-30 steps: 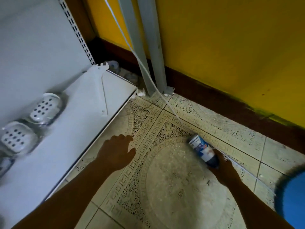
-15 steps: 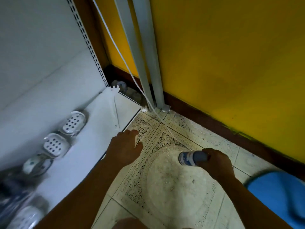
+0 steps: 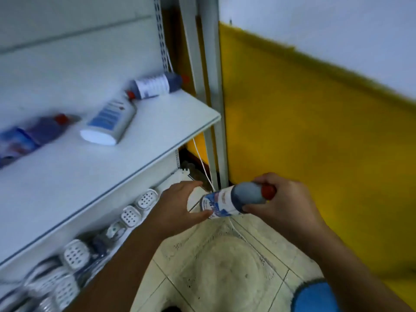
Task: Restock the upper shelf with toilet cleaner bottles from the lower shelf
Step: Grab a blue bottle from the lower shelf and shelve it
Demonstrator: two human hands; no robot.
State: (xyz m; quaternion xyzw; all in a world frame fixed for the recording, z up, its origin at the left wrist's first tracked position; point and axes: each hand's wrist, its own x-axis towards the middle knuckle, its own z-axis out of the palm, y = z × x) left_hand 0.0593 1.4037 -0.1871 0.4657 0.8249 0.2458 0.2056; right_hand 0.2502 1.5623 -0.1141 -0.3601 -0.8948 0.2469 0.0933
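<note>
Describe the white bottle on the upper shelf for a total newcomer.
On the upper shelf, three bottles lie on their sides. Take the middle bottle: its body is white, while the left bottle and the rear bottle are dark blue.

Open across near right of the upper shelf (image 3: 112, 176); blocked far and left by lying bottles (image 3: 108, 122), hemmed right by an upright post (image 3: 212, 86).

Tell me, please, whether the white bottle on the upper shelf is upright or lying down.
Lying down: the white bottle rests lengthwise on the upper shelf, flat base toward the camera, red cap toward the back.
</note>
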